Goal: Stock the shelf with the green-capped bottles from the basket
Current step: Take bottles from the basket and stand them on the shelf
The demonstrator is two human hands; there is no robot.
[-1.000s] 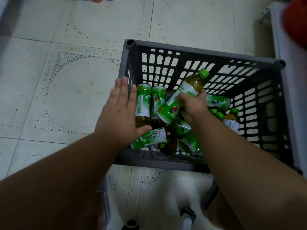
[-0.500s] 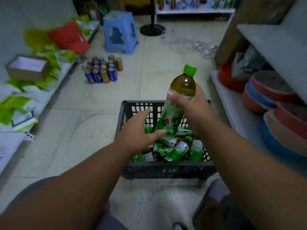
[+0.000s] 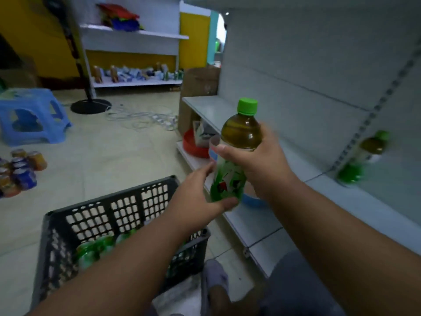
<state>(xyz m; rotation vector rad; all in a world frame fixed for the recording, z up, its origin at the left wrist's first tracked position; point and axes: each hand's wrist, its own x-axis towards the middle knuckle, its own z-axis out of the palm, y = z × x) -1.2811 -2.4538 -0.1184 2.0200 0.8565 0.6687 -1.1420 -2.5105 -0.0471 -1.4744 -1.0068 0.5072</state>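
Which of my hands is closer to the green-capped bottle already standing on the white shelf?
Right. The right hand, gripping another green-capped bottle, is nearer the shelved bottle on the white shelf; the left hand is farther left, at the held bottle's base.

— What sort of place is this?

— A small shop, partway through stocking. White metal shelving (image 3: pixel 284 124) with slotted uprights stands on the right, one bottle (image 3: pixel 362 158) already on it.

— Anything else that shows it?

— Another rack (image 3: pixel 136 37) against the yellow back wall carries rows of small packaged goods (image 3: pixel 136 74). Drink cans (image 3: pixel 18 169) stand grouped on the tiled floor, a cardboard box (image 3: pixel 198 87) sits at the shelf end, and a dark plastic basket (image 3: pixel 109 208) holds more bottles.
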